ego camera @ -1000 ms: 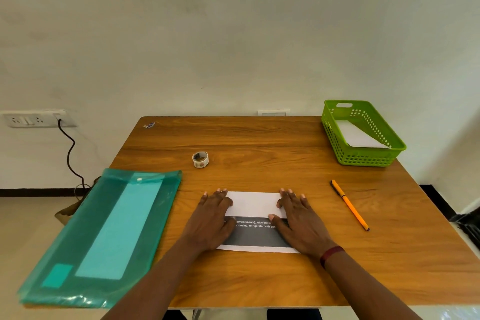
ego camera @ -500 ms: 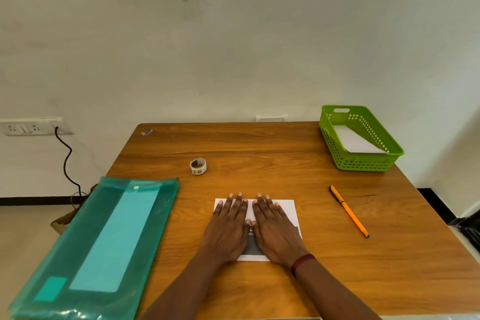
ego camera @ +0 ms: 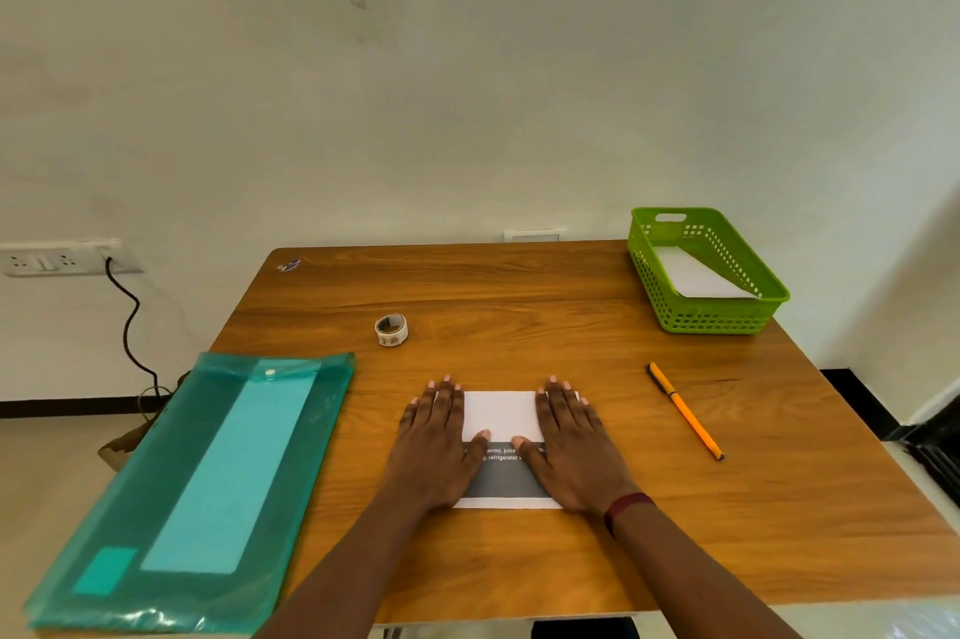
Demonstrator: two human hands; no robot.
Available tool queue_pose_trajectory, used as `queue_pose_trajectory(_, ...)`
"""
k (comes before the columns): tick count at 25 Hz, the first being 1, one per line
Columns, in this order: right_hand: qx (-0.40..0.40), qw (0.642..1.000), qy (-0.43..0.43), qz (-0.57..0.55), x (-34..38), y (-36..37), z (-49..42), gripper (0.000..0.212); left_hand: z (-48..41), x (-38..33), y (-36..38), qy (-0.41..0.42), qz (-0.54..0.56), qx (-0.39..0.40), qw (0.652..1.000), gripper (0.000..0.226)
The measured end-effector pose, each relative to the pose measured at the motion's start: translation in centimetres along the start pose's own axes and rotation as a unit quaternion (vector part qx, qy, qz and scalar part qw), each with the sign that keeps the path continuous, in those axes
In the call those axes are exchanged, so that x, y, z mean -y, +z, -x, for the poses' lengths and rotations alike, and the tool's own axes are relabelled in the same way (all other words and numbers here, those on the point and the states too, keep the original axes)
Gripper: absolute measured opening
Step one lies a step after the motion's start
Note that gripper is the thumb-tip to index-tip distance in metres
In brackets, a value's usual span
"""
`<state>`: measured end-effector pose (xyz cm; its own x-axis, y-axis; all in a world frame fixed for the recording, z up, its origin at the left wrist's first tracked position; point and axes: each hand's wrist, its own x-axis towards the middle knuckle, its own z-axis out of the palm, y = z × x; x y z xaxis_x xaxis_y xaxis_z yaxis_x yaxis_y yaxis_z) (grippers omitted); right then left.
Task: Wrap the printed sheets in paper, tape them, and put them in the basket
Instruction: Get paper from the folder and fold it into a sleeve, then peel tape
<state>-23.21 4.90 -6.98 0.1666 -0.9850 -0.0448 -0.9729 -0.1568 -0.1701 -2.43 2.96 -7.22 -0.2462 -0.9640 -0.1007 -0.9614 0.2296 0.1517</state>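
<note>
Head view, from the left: a teal plastic folder (ego camera: pixel 192 488) lies over the near left edge of the wooden worktop (ego camera: pixel 519 295), and a small tape roll (ego camera: pixel 391 329) stands farther back. At the middle the left hand (ego camera: pixel 435 446) and right hand (ego camera: pixel 574 449) lie flat with fingers spread, holding nothing, pressing the two ends of the folded printed sheets (ego camera: pixel 501 417), whose white flap covers a dark printed band. To the right lies an orange pen (ego camera: pixel 684 411), and the green basket (ego camera: pixel 727 321) at the far right corner holds a white paper packet (ego camera: pixel 696 275).

We have one view only (head-worn, wide-angle), looking forward and down across the desk (ego camera: pixel 519 295) toward the wall (ego camera: pixel 467 93) behind it.
</note>
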Motion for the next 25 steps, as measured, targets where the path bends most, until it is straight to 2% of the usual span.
queue_pose_trajectory(4, 0.033, 0.999, -0.03, -0.005, -1.3, -1.8, -1.1, 0.064, -1.1, 2.0, -2.6, 0.034, 0.023, 0.028, 0.999, 0.078)
queue_pose_trajectory(6, 0.034, 0.999, -0.032, -0.02, -1.8, -2.8, -1.6, 0.059, -1.7, 3.2, -4.1, 0.045, 0.059, 0.04, 0.996, 0.073)
queue_pose_trajectory(9, 0.022, 0.999, -0.024, -0.022, -1.9, -3.6, -2.2, 0.063, -2.4, 3.2, -5.2, 0.029, 0.06, 0.065, 0.996, 0.077)
queue_pose_trajectory(14, 0.049, 0.999, -0.006, 0.002, -1.4, -4.0, -3.2, 0.072, -3.8, 1.5, -6.1, -0.008, 0.015, 0.128, 0.992, 0.09)
queue_pose_trajectory(17, 0.062, 0.998, 0.008, -0.01, -1.3, -4.1, -3.5, 0.075, -4.3, 1.1, -6.4, -0.011, -0.018, 0.148, 0.989, 0.09)
queue_pose_trajectory(23, 0.04, 0.998, 0.009, -0.038, -1.2, -4.3, -3.0, 0.072, -3.3, 0.8, -6.8, -0.016, -0.048, 0.074, 0.996, 0.078)
queue_pose_trajectory(25, 0.007, 1.0, -0.005, -0.028, -1.2, -4.4, -2.5, 0.068, -2.8, 0.9, -6.8, 0.013, -0.035, 0.048, 0.998, 0.071)
